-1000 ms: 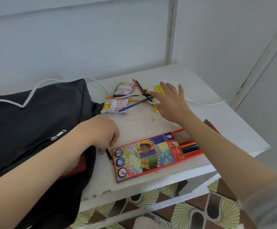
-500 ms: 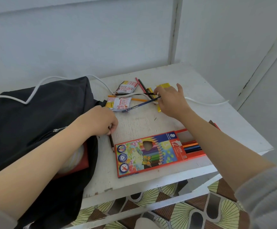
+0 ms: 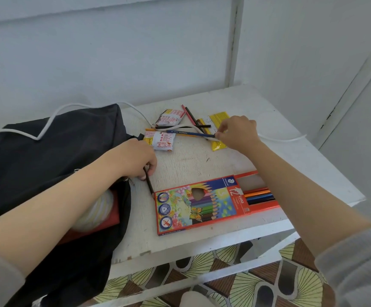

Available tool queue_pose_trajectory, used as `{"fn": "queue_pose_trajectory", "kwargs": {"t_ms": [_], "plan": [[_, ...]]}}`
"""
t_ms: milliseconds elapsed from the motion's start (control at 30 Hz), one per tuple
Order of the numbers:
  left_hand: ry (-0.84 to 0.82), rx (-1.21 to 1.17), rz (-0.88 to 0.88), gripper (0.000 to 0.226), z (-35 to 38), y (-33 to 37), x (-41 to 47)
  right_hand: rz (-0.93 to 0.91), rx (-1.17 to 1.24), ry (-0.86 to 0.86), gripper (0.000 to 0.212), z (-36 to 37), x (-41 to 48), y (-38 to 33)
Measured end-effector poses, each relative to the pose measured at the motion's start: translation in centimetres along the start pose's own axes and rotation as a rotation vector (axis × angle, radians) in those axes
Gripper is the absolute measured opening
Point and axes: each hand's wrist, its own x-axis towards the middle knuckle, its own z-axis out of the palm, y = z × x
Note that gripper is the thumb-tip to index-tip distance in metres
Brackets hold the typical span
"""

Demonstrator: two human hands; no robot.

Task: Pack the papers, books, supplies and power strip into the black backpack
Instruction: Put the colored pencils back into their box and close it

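While the black backpack (image 3: 47, 156) lies open on the left part of the white table (image 3: 202, 165), a dark pencil (image 3: 148, 183) is gripped by the curled fingers of the left hand (image 3: 135, 158), just beside the bag's opening; its lower end is seen touching the left corner of the coloured pencil box (image 3: 202, 207), whose tray is slid partly out at the right, with pencils showing; a blue pencil (image 3: 191, 133) is pinched at one end between thumb and fingertips of the right hand (image 3: 240, 131), at the back of the table; it is laid across a white cable (image 3: 47, 127), among three snack packets (image 3: 163, 141) and other loose pencils (image 3: 189, 116); a red flat item (image 3: 112, 220) is seen inside the backpack.
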Motion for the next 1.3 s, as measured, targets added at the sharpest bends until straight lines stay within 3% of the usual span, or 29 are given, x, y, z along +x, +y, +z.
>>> {"fn": "queue_pose_trajectory", "kwargs": {"t_ms": [133, 233, 367, 467, 600, 733, 933, 1067, 1200, 1300], "plan": [[0.188, 0.106, -0.037, 0.009, -0.4, -1.3, 0.1, -0.007, 0.042, -0.012, 0.024, -0.1, -0.2, 0.3], [0.470, 0.049, -0.065, 0.009, -0.8, -1.9, 0.3, -0.009, 0.201, 0.116, 0.018, -0.6, -1.1, 0.9], [0.654, -0.202, -0.193, 0.008, -1.9, -1.5, 0.4, 0.052, 0.637, 0.279, 0.004, -2.7, -3.2, 1.4], [0.711, -0.534, -0.202, 0.009, -2.9, 0.2, 0.5, 0.153, 0.985, 0.373, 0.008, -5.0, -5.3, 2.0], [0.810, -0.824, -0.110, 0.003, -4.9, 4.2, 1.2, 0.227, 1.122, 0.537, 0.014, -7.7, -8.6, 3.1], [0.791, -1.144, 0.009, 0.008, -7.1, 9.3, 2.0, 0.289, 1.031, 0.668, 0.017, -9.3, -12.3, 4.2], [0.593, -1.806, 0.213, 0.020, -9.0, 15.3, 3.3, 0.352, 0.904, 0.804, 0.017, -10.3, -17.3, 5.2], [0.553, -1.739, 0.291, 0.015, -8.5, 17.8, 4.5, 0.408, 0.882, 0.857, 0.020, -10.2, -18.9, 6.0], [0.633, -1.355, 0.274, 0.015, -8.5, 17.8, 5.7, 0.498, 0.896, 0.912, 0.018, -10.0, -19.9, 6.9], [0.505, -1.069, 0.279, 0.019, -8.3, 17.2, 6.0, 0.616, 0.947, 0.910, 0.022, -9.5, -20.6, 7.4]]}}
